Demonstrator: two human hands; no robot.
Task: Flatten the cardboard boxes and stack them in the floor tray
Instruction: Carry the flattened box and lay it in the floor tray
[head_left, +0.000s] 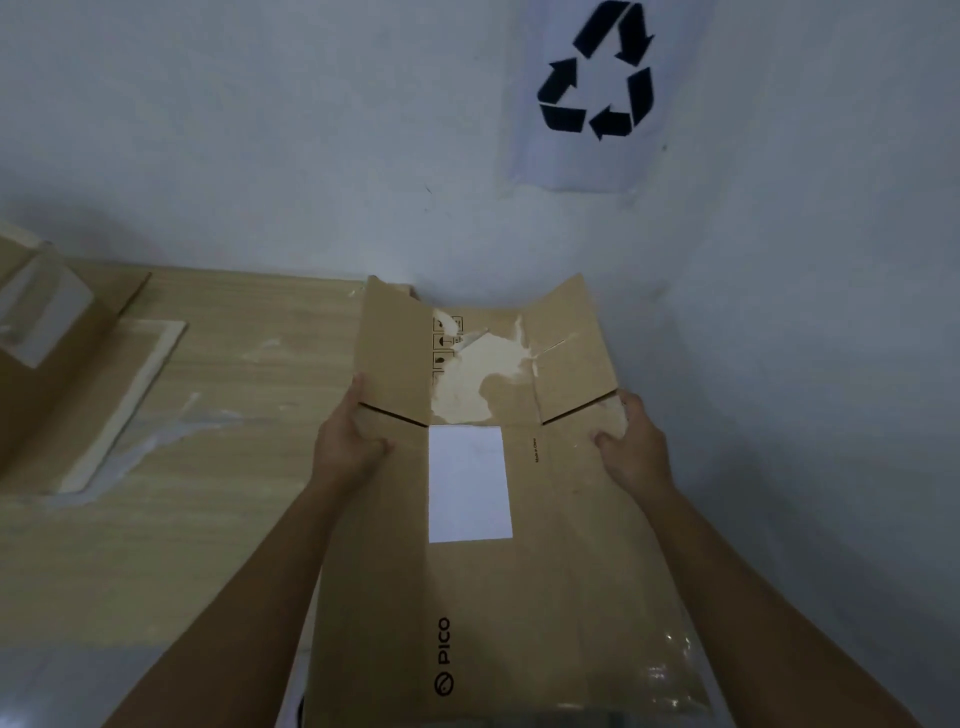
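A brown cardboard box (561, 561) printed with "PICO" and bearing a white label is held flattened in front of me, its far flaps spread open and torn pale in the middle. My left hand (350, 441) grips its left edge near the flap slit. My right hand (631, 447) grips the right edge at the same height. The box overhangs the right end of a wooden table (208, 467). No floor tray is visible.
Another cardboard box (47, 364) with pale tape lies at the table's left, partly out of view. The grey wall behind carries a white sheet with a black recycling symbol (597, 73). Tape scraps mark the tabletop.
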